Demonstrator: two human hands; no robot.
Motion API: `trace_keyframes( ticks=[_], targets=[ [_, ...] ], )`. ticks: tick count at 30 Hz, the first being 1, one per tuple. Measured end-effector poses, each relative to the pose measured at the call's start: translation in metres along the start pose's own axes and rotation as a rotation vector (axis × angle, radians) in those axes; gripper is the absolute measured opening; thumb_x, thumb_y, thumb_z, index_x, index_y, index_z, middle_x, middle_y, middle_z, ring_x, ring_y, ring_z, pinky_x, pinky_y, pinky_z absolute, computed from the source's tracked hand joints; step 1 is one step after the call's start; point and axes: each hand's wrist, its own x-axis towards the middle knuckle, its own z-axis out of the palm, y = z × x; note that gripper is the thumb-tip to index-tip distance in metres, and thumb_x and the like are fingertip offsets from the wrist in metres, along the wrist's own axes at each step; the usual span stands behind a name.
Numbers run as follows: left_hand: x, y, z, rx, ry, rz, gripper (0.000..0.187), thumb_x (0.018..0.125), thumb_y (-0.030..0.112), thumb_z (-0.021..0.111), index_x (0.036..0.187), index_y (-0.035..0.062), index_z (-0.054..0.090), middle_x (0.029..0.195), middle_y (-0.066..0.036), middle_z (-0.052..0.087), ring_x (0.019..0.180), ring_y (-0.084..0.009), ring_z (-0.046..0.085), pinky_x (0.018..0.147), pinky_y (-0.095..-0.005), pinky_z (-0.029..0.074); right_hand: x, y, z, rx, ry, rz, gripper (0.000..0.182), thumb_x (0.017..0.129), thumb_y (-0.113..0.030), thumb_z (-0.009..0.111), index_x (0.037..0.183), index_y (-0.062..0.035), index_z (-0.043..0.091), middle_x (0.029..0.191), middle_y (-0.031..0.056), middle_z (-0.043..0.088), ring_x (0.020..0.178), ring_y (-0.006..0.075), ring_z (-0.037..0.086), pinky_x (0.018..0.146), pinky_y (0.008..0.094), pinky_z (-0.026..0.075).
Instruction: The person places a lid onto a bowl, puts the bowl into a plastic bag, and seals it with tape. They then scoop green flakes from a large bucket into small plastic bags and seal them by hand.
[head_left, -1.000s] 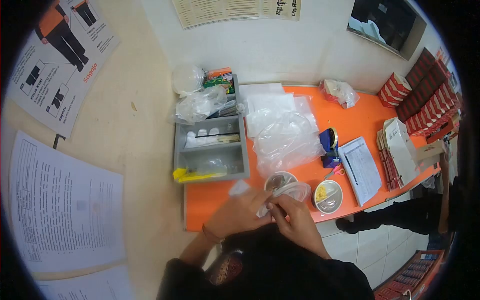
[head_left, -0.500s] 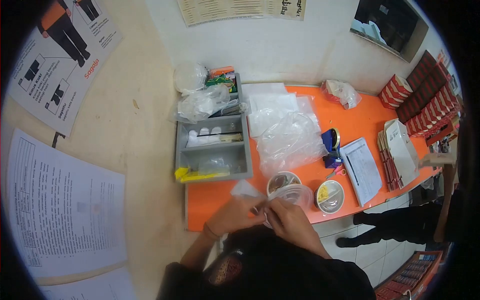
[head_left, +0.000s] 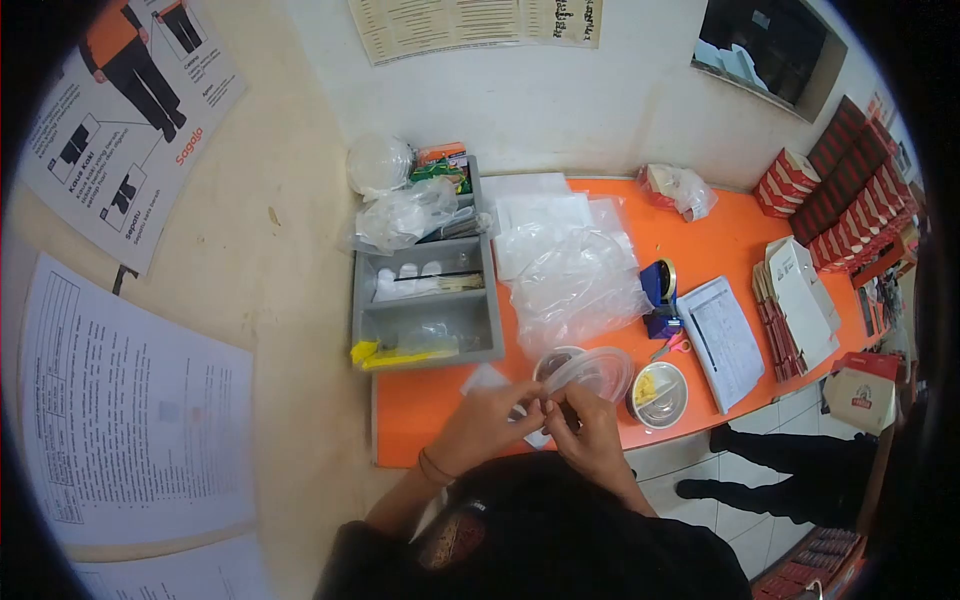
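Note:
A clear round plastic lid is held tilted, its near edge at my fingertips, partly covering a bowl with dark contents. My right hand is closed at the lid's edge. Beside it, my left hand is pinched with its fingertips nearly touching the right ones; what it grips is too small to tell. Thin translucent plastic lies beyond the left hand. Right of the lid stands an uncovered bowl with yellow food and a clear insert.
A grey divided tray stands at the left of the orange table. Plastic bags, a blue tape dispenser, pink scissors, a clipboard and folded boxes lie beyond. At right, a person's dark legs show.
My hands have drawn closer together at the fingertips, and the lid has tilted and shifted slightly right. At far right, a red and white box has come into view near the other person.

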Motion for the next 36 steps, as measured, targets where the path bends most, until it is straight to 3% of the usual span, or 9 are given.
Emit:
trace_keyframes(
  ticks=[7,13,19,21,23,25,30,32,36],
  targets=[
    [-0.003,-0.003,-0.007,0.049,0.014,0.006,0.02,0.086,0.022,0.066,0.095,0.0048,0.063,0.079,-0.015,0.066,0.073,-0.027,0.069,0.066,-0.0356,0.052,-0.001,-0.007,0.004,-0.104,-0.005,-0.067,0.01,0.084,-0.005,0.064,0.086,0.0008,0.056,0.071,0.0137,0.058,0.058,0.0227,0.06,0.053,0.0334,0.046],
    [0.001,-0.013,-0.009,-0.003,-0.069,0.051,0.017,0.083,0.011,0.068,0.093,-0.0021,0.064,0.084,-0.01,0.069,0.074,-0.0201,0.071,0.071,-0.0307,0.058,-0.002,-0.004,0.0,-0.102,-0.042,-0.181,0.01,0.082,-0.003,0.064,0.084,0.0002,0.054,0.07,0.0129,0.057,0.057,0.0234,0.059,0.053,0.0342,0.046],
    [0.014,-0.029,0.003,-0.117,0.107,0.005,0.013,0.087,0.01,0.064,0.092,-0.0015,0.063,0.082,-0.009,0.068,0.077,-0.0149,0.069,0.07,-0.0276,0.058,-0.002,0.001,0.002,-0.081,0.041,-0.132,0.009,0.082,-0.001,0.063,0.083,0.0004,0.054,0.07,0.0119,0.056,0.054,0.0207,0.056,0.051,0.0317,0.044],
    [0.021,-0.06,-0.006,0.181,0.352,-0.092,0.01,0.09,0.009,0.061,0.092,-0.001,0.06,0.082,-0.006,0.066,0.078,-0.012,0.066,0.069,-0.0246,0.056,-0.014,-0.022,-0.012,-0.064,0.013,-0.188,0.008,0.083,-0.001,0.062,0.081,0.0003,0.054,0.069,0.0103,0.055,0.056,0.0181,0.056,0.052,0.03,0.043],
    [0.011,-0.066,-0.024,0.028,0.371,-0.087,0.008,0.09,0.008,0.061,0.093,0.0,0.059,0.082,-0.004,0.066,0.077,-0.0105,0.065,0.067,-0.0242,0.055,-0.015,-0.028,-0.022,-0.049,-0.008,-0.25,0.008,0.084,-0.001,0.06,0.08,0.0003,0.053,0.069,0.0087,0.055,0.058,0.0155,0.056,0.053,0.0284,0.042],
    [0.007,-0.063,-0.035,-0.107,0.364,-0.092,0.007,0.09,0.007,0.061,0.093,0.001,0.058,0.082,-0.002,0.065,0.076,-0.009,0.063,0.064,-0.0239,0.053,-0.013,-0.025,-0.02,0.236,0.237,-0.202,0.016,0.084,-0.008,0.056,0.072,0.0001,0.049,0.064,0.0046,0.051,0.052,0.0116,0.045,0.05,0.0256,0.033],
    [0.035,-0.066,-0.079,0.108,0.559,0.022,0.009,0.088,0.007,0.066,0.093,0.004,0.059,0.083,-0.001,0.064,0.076,-0.0074,0.061,0.057,-0.0243,0.048,-0.012,-0.016,-0.039,0.461,0.197,-0.04,0.015,0.081,-0.012,0.053,0.07,-0.0034,0.049,0.063,0.002,0.051,0.054,0.0086,0.045,0.051,0.024,0.036],
    [0.066,-0.062,-0.111,0.298,0.81,-0.029,0.011,0.085,0.012,0.068,0.092,0.0062,0.062,0.078,-0.005,0.065,0.07,-0.0153,0.064,0.064,-0.0297,0.05,-0.013,-0.028,-0.04,0.422,0.199,-0.043,0.015,0.081,-0.012,0.053,0.069,-0.0033,0.049,0.063,0.0023,0.052,0.054,0.0088,0.045,0.051,0.0239,0.036],
    [0.147,-0.113,-0.184,0.679,1.013,-0.056,0.024,0.084,0.015,0.066,0.106,0.0073,0.06,0.106,-0.008,0.064,0.09,-0.0249,0.063,0.081,-0.0361,0.05,-0.018,-0.024,-0.039,0.377,0.191,-0.045,0.018,0.084,-0.012,0.055,0.07,-0.0014,0.052,0.065,0.0045,0.055,0.059,0.0099,0.05,0.054,0.0242,0.038]
  ],
)
